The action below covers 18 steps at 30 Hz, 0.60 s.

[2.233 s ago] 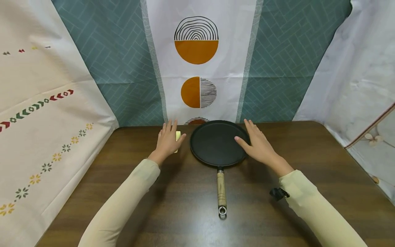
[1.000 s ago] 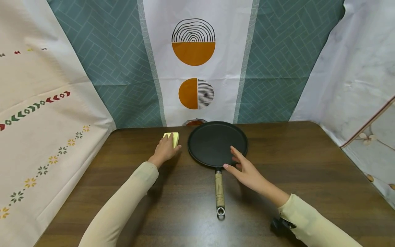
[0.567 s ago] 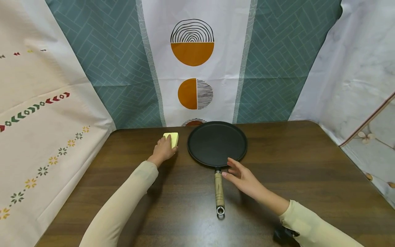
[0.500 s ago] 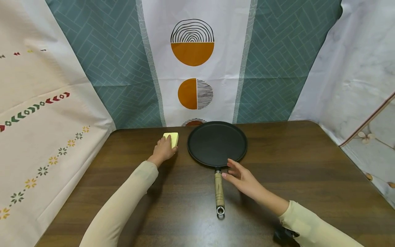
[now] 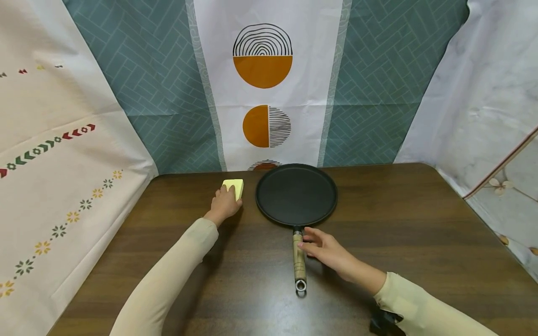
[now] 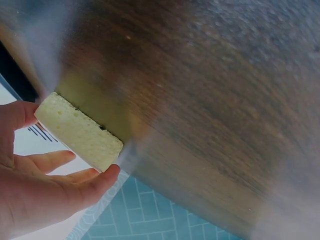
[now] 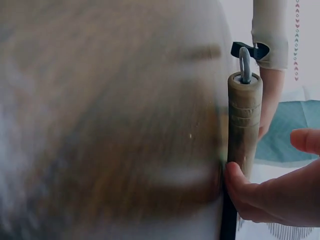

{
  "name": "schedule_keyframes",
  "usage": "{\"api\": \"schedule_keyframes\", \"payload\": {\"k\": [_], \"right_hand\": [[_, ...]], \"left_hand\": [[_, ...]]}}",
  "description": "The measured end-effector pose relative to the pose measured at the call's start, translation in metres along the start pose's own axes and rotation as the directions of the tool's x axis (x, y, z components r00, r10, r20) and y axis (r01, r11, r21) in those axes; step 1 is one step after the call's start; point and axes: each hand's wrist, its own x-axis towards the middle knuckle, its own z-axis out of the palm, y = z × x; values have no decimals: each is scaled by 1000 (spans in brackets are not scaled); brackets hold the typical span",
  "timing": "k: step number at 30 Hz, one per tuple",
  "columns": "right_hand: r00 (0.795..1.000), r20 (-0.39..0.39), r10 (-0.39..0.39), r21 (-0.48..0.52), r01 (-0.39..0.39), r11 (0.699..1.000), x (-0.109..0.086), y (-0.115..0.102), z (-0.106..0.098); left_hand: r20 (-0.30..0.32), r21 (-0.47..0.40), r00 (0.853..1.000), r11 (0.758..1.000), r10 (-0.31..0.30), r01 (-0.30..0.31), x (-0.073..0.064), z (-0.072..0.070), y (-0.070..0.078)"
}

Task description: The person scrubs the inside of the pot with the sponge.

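A pale yellow sponge [image 5: 236, 187] with a dark layer along one side, seen in the left wrist view, is pinched by my left hand [image 5: 224, 204] between thumb and fingertips. To its right lies a flat black pan [image 5: 296, 193], its wooden handle [image 5: 299, 266] pointing toward me. My right hand [image 5: 329, 254] is at the upper part of that handle. The right wrist view has its fingertips [image 7: 234, 172] right at the handle, while the thumb [image 7: 306, 141] stays apart from it.
Both things are on a dark brown wooden table [image 5: 378, 210]. A patterned teal and white cloth [image 5: 168, 93] hangs behind its far edge, with light cloths on both sides. A small black device [image 5: 384, 322] is strapped at my right wrist.
My left hand, first flat over the sponge, has drawn back and now grips it. The right hand has moved from the pan's right rim down and left to its handle.
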Motion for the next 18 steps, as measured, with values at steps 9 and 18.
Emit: {"api": "schedule_keyframes", "payload": {"k": [9, 18], "right_hand": [[1000, -3, 25, 61, -25, 998, 3, 2, 6], [1000, -22, 7, 41, -6, 999, 7, 4, 10]], "left_hand": [[-19, 18, 1000, 1000, 18, -17, -2, 2, 2], [-41, 11, 998, 998, 55, -55, -4, 1, 4]]}}
